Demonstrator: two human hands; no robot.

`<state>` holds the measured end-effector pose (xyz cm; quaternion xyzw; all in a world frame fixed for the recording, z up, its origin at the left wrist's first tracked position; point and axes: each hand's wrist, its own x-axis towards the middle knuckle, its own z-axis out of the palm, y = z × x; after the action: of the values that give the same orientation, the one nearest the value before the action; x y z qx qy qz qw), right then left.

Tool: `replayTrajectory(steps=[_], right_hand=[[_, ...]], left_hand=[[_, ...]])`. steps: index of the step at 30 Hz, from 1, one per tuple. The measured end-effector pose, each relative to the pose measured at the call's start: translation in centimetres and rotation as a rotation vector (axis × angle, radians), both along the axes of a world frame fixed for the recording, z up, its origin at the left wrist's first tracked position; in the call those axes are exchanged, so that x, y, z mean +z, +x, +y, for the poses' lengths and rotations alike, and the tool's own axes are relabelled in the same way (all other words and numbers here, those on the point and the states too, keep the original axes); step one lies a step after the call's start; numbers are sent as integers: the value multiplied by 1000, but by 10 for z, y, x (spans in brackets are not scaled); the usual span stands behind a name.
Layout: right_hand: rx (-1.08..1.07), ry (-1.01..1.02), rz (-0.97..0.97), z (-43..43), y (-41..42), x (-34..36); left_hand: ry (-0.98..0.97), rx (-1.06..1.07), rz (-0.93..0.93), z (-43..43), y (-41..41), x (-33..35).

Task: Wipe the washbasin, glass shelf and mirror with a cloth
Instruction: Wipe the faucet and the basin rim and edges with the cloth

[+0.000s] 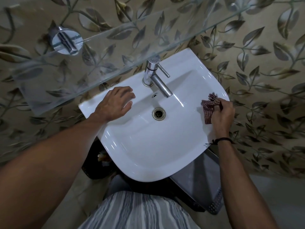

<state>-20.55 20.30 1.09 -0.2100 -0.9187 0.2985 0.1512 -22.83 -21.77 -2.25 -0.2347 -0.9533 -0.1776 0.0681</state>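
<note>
Leaf-patterned tiles (264, 80) back the white washbasin (148, 146). At its 3 o'clock rim the right hand (222, 115) pinches a bunched checked cloth (208, 112) against the porcelain; at 10 o'clock the left hand (115, 104) rests with fingers spread. Farther, at 12 o'clock, stands the tap (156, 80), the glass shelf (99, 52) beyond.

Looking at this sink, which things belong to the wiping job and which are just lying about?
Job: washbasin, glass shelf, checked cloth gripped in the right hand, left hand resting on the basin rim. The mirror is out of view.
Lying about: tap, drain, dark basket and grey perforated container under the basin.
</note>
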Motion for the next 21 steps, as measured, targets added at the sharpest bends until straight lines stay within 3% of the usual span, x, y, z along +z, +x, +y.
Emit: replayTrajectory(steps=[4,7,12,15,18,21], right_hand=[[16,-668,114,-23,7,18],[123,-778,194,-61,16,39],[368,-417,311,-126,10,45],[456,-184,249,-160,0,36],[444,145,161,-181,-6,20],[391,330,161,-190,-9,13]], left_hand=[[7,15,-16,1,2,1],[4,19,-33,1,2,3],[-2,16,-33,1,1,1],[-16,13,-25,0,0,0],[-16,12,-13,1,0,-1],[0,15,-2,0,0,-2]])
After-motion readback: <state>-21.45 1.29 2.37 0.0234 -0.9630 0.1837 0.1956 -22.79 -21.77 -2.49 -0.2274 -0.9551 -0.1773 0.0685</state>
